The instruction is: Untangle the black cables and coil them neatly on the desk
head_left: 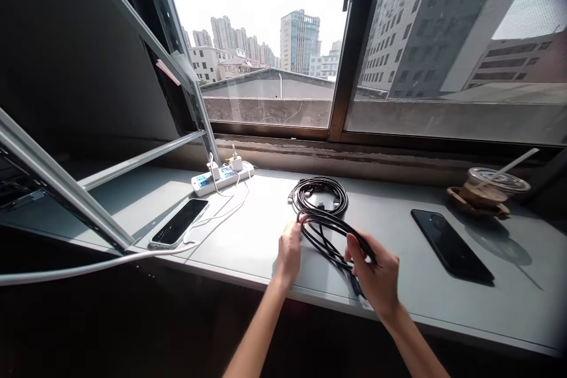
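well, bent black cable [333, 220] in left hand [289, 248] and right hand [377, 274]

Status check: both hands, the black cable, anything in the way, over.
Left hand and right hand holding looped black cable. Coiled black cable on countertop just beyond; contact between them unclear. Black smartphone off to the right.

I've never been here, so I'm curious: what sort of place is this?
Perhaps an office or workroom, probably above street level: a counter runs below a window that looks out on tall buildings, and on it lie a power strip with plugs in it and a coil of black cable.
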The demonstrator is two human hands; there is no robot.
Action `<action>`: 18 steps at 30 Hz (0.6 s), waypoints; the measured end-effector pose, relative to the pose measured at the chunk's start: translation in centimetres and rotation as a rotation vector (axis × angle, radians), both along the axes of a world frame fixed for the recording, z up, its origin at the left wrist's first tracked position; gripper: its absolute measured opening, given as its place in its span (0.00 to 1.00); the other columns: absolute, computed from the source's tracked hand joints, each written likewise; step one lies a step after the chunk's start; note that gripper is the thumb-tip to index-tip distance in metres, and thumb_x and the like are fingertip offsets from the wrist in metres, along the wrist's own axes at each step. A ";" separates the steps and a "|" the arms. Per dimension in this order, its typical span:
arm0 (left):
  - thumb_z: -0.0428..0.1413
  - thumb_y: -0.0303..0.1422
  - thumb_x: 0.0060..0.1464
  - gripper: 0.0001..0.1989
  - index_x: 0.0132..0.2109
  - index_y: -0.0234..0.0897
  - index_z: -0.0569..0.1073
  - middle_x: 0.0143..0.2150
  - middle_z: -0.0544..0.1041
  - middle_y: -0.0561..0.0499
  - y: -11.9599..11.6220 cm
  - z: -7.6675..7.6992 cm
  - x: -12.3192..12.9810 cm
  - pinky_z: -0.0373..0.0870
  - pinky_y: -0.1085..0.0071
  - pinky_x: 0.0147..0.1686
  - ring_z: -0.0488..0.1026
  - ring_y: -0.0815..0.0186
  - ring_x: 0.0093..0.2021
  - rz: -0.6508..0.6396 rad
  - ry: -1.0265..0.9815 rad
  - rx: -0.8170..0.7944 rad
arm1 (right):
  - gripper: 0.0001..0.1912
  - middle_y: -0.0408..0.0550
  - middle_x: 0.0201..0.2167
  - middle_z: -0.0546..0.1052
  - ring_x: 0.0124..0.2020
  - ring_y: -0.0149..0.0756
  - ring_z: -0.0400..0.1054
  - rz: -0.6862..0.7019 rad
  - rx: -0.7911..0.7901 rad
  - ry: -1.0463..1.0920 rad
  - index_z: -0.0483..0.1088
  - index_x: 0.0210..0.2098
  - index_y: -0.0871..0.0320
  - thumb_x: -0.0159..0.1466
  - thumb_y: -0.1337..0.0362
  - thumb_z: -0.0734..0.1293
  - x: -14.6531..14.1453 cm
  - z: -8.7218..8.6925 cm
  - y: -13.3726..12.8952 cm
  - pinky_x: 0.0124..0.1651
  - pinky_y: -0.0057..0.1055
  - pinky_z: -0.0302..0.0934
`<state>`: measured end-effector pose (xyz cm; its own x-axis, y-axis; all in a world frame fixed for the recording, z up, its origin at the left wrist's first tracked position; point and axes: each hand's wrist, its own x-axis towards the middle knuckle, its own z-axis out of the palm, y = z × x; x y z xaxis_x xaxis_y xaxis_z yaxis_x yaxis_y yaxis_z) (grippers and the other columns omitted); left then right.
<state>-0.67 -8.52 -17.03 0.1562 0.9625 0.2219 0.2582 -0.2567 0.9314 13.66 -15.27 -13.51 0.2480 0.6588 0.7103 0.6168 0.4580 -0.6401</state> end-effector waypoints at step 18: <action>0.41 0.56 0.55 0.34 0.62 0.42 0.57 0.56 0.67 0.42 -1.3 1.4 -1.1 0.71 0.65 0.36 0.74 0.58 0.42 -0.185 -0.495 -0.367 | 0.17 0.38 0.13 0.67 0.13 0.27 0.63 0.472 -0.404 -0.111 0.71 0.49 0.57 0.66 0.59 0.58 -2.4 0.1 -1.6 0.23 0.23 0.61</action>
